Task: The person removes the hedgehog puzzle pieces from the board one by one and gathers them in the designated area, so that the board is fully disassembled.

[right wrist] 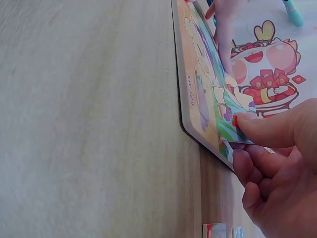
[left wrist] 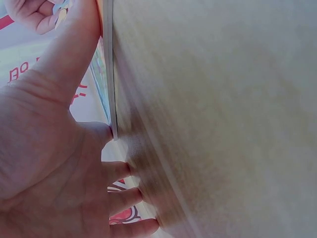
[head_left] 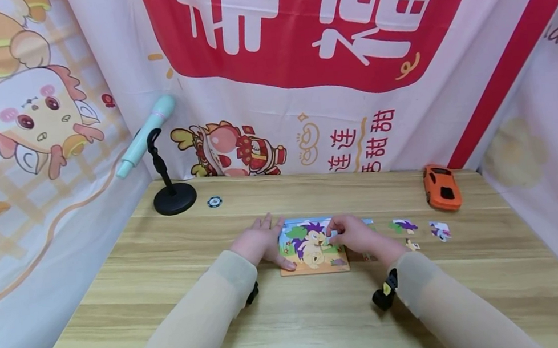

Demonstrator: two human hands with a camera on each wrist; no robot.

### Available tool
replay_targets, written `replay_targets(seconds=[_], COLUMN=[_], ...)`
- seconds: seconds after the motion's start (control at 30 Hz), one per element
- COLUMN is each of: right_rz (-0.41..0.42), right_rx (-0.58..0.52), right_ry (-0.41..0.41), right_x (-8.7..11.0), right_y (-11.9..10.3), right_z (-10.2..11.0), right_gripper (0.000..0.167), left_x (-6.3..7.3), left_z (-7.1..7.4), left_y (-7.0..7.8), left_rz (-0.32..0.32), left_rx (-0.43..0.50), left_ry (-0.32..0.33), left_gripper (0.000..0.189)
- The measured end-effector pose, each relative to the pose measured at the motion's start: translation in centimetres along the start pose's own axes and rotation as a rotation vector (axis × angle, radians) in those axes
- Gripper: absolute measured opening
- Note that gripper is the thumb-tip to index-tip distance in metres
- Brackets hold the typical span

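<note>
A flat puzzle board (head_left: pixel 316 271) with a purple-haired hedgehog picture lies on the wooden table. My left hand (head_left: pixel 262 245) rests at the board's left side, its fingers spread and the thumb on the lower left part. In the left wrist view, the thumb and fingers of the left hand (left wrist: pixel 59 148) look straight along the board's edge. Over the right side of the board, my right hand (head_left: pixel 355 235) pinches a puzzle piece (right wrist: pixel 228 115) with green and a red spot. That piece is tilted against the board; whether it sits in its place cannot be told.
Several loose puzzle pieces (head_left: pixel 440 230) lie right of the board, some partly hidden by the right arm. An orange toy car (head_left: pixel 442 187) is at the back right. At the back left stand a teal microphone (head_left: pixel 147 132) on a black stand (head_left: pixel 174 199) and a round chip (head_left: pixel 214 202).
</note>
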State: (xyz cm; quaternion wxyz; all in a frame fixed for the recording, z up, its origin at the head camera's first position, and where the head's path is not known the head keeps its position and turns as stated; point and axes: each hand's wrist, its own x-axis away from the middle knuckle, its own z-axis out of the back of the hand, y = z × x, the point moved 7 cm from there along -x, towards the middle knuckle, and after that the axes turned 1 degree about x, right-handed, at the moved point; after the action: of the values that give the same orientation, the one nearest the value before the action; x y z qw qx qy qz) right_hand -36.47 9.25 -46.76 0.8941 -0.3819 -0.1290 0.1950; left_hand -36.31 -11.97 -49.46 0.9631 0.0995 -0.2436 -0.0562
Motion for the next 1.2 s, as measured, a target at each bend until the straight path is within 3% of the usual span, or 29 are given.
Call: replay_targets(seconds=[0.17,0.43,0.63,0.73,1.0,1.2], right_rz=[-0.009,-0.037,0.024,0.046,-0.083,-0.186], right_rx=[0.007,-0.012,-0.117,-0.133,0.002,0.015], right_ry=[-0.014,-0.017,0.013,0.021,0.14,0.168], right_x=[0.1,0.2,1.5,3.0,9.0,14.2], right_y=[-0.1,0.1,0.3,0.8,4.9,9.7], right_z=[0.1,1.0,4.0,6.7,14.7,17.2], right_gripper=[0.01,0.008,0.003,0.012,0.022,0.03], left_x=[-0.7,-0.1,-0.2,0.1,0.0,-0.4], left_z=[-0.3,0.0,-0.1,0.0,0.0,-0.3], left_y=[-0.3,-0.1,-0.1,0.0,0.1,-0.1], left_rz=[0.014,-0.002,0.011,0.022,0.02,0.028], left_rx=[0.006,0.001,0.001,0.004,-0.005,0.011], left_ry=[-0.005,0.007,0.003,-0.006,0.004,0.002], left_gripper=[0.151,0.147,0.149,0.148,0.147,0.148])
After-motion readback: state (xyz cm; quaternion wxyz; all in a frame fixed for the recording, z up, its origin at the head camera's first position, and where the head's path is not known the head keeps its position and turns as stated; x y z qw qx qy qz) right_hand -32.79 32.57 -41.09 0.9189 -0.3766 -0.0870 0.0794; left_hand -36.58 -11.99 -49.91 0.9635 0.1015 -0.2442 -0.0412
